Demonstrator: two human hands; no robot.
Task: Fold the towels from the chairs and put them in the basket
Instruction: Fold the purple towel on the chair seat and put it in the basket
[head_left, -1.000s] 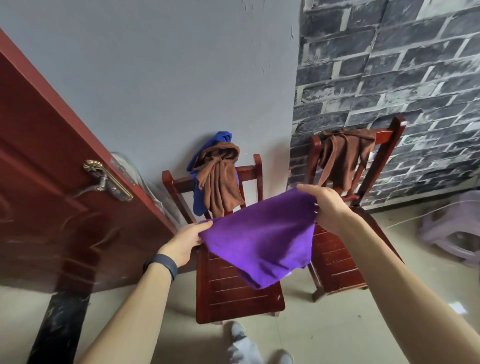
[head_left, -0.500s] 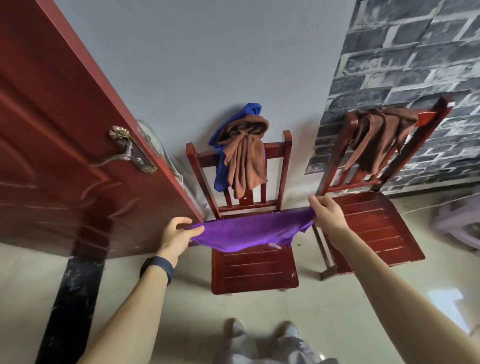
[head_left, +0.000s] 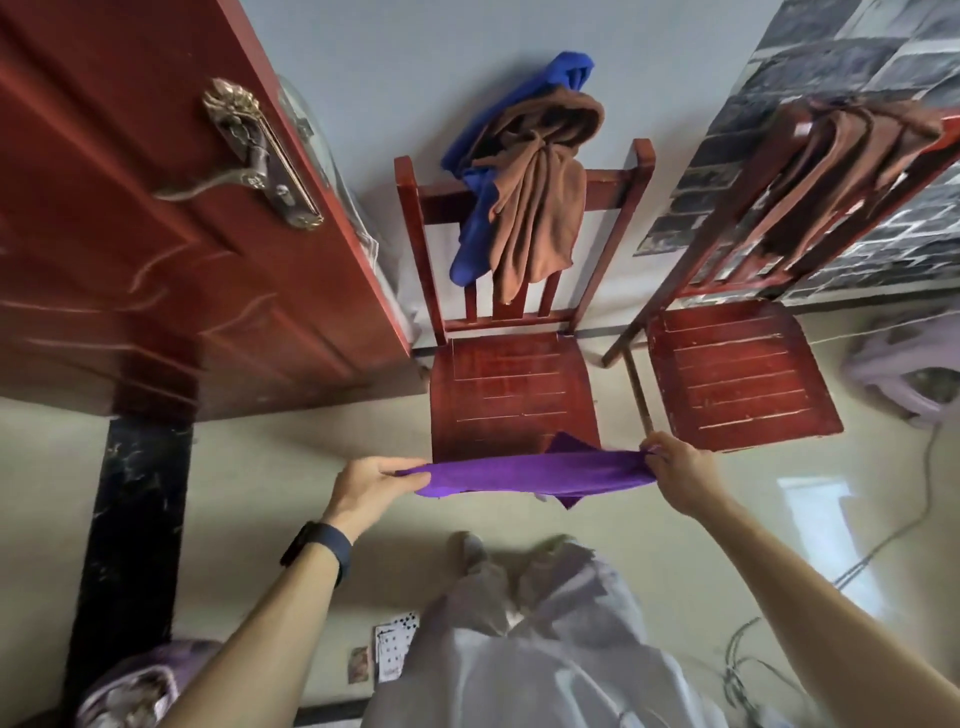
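A purple towel is stretched flat and level between my hands, just in front of the left chair's seat. My left hand pinches its left end and my right hand pinches its right end. On the backrest of the left red wooden chair hang a blue towel and a brown towel on top of it. Another brown towel is draped over the back of the right chair.
An open red door with a brass handle stands at the left. A lilac plastic stool sits at the right edge, with cables on the floor. Playing cards lie by my feet. A lilac container shows at bottom left.
My hands have come down and toward me with the purple towel, from in front of the chair backs to below the seat edge. The towel now lies stretched flat and edge-on.
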